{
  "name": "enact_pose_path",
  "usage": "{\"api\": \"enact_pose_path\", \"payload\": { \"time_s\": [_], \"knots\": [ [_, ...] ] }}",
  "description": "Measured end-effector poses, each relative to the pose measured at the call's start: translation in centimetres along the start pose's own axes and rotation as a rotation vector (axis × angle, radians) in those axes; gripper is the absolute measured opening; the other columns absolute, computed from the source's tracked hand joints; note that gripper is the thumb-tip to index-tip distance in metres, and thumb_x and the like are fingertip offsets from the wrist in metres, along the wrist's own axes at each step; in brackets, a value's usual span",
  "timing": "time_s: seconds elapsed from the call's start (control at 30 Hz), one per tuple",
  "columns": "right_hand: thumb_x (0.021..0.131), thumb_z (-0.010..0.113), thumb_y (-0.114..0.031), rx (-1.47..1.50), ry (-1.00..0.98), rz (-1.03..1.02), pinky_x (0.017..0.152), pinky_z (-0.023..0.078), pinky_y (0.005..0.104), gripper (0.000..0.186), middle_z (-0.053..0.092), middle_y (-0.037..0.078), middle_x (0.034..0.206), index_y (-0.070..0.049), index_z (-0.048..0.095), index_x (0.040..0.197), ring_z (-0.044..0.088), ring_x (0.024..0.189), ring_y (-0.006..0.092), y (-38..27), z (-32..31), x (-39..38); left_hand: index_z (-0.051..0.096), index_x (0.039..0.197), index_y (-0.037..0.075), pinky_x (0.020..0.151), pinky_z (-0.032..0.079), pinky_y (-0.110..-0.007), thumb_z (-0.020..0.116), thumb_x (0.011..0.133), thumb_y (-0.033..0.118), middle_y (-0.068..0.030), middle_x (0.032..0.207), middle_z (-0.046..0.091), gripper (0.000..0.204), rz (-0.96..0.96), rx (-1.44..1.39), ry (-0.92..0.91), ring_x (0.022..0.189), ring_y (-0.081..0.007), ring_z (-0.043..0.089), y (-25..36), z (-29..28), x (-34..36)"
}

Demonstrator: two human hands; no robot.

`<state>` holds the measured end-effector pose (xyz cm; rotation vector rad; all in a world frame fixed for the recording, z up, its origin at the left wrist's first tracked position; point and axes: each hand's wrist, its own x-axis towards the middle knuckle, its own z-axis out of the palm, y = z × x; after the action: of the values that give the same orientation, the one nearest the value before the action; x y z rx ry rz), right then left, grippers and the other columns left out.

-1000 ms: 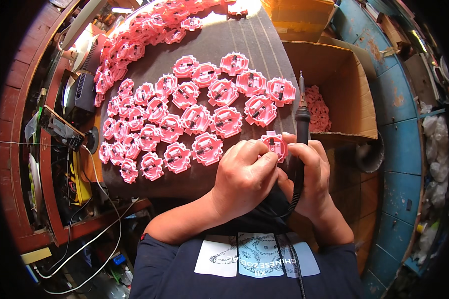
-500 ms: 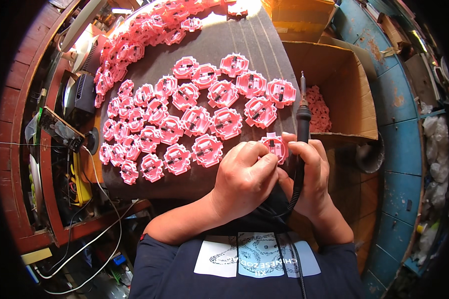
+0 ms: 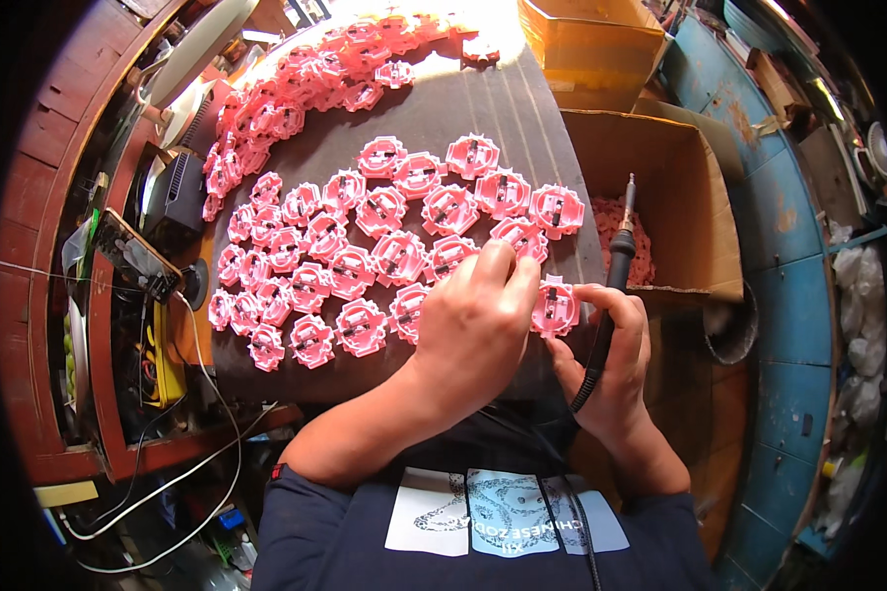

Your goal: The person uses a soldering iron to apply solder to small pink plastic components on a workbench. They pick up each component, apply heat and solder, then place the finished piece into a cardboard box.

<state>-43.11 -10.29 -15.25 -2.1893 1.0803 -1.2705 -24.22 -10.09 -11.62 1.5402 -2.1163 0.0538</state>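
Note:
My right hand (image 3: 616, 360) holds a pink plastic housing (image 3: 554, 307) at its right edge, between thumb and fingers. The same hand also carries a soldering iron (image 3: 622, 251), its metal tip pointing up and away, its cord running down past the palm. My left hand (image 3: 475, 320) hovers just left of that housing, its fingers bent and drawn together. Its fingertips are hidden, so I cannot make out what they pinch. Beyond the left knuckles lies another pink housing (image 3: 519, 237), partly covered. Rows of similar housings (image 3: 399, 258) with black parts inside spread over the dark work surface (image 3: 483, 103).
More pink housings (image 3: 266, 113) are heaped along the far left edge. An open cardboard box (image 3: 690, 197) at right contains pink pieces. A phone-like device (image 3: 136, 254) on a stand and white cables (image 3: 207, 369) are at left. Blue panels (image 3: 784, 295) line the right side.
My left hand has lifted away from the held housing, moving slightly up and left. The housing now shows more fully in my right hand. The whole view has shifted a little.

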Motion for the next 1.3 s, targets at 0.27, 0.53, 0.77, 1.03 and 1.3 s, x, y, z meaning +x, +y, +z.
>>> {"api": "enact_pose_path", "payload": {
  "time_s": [0.27, 0.53, 0.77, 1.03, 1.3],
  "knots": [
    [0.075, 0.082, 0.004, -0.036, 0.069, 0.044, 0.087, 0.051, 0.0472, 0.071, 0.065, 0.019, 0.120, 0.001, 0.050, 0.138, 0.062, 0.098, 0.0391, 0.4, 0.2, -0.6, 0.067, 0.097, 0.002, 0.068, 0.057, -0.039, 0.071, 0.086, 0.006, -0.0136, 0.100, 0.060, 0.013, 0.026, 0.007, 0.020, 0.084, -0.0294, 0.068, -0.3, 0.4, 0.7],
    [0.077, 0.079, 0.007, -0.116, 0.086, 0.006, 0.091, 0.052, 0.0468, 0.067, 0.066, 0.023, 0.124, 0.002, 0.051, 0.137, 0.064, 0.104, 0.0405, 0.9, 0.2, 0.7, 0.070, 0.110, -0.006, 0.071, 0.059, -0.038, 0.072, 0.080, 0.001, -0.0201, 0.118, 0.067, 0.031, 0.146, -0.168, -0.021, 0.086, -0.0305, 0.071, 0.6, -2.5, -4.5],
    [0.085, 0.078, 0.004, 0.055, 0.047, -0.251, 0.083, 0.054, 0.0469, 0.052, 0.073, 0.020, 0.110, -0.003, 0.052, 0.130, 0.068, 0.090, 0.0359, 0.6, 0.2, -0.4, 0.069, 0.115, -0.005, 0.080, 0.060, -0.043, 0.075, 0.078, -0.007, -0.0172, 0.118, 0.066, 0.037, 0.201, -0.224, -0.019, 0.095, -0.0331, 0.071, -0.5, -1.7, -5.6],
    [0.085, 0.077, 0.010, 0.090, 0.029, -0.281, 0.075, 0.053, 0.0435, 0.051, 0.071, 0.015, 0.094, -0.004, 0.055, 0.128, 0.068, 0.077, 0.0338, 0.6, 1.0, -0.7, 0.069, 0.108, -0.004, 0.080, 0.059, -0.043, 0.083, 0.078, 0.002, -0.0176, 0.116, 0.066, 0.034, 0.128, -0.267, 0.028, 0.096, -0.0342, 0.070, 0.3, -1.4, -5.8],
    [0.083, 0.076, 0.013, 0.116, 0.040, -0.308, 0.071, 0.051, 0.0421, 0.050, 0.069, 0.013, 0.091, -0.003, 0.057, 0.127, 0.064, 0.072, 0.0318, 0.6, 1.0, -0.5, 0.069, 0.106, -0.002, 0.075, 0.057, -0.042, 0.086, 0.080, 0.006, -0.0160, 0.114, 0.067, 0.033, 0.156, -0.235, 0.044, 0.092, -0.0332, 0.068, 0.0, -1.0, -5.4]
  ]
}}
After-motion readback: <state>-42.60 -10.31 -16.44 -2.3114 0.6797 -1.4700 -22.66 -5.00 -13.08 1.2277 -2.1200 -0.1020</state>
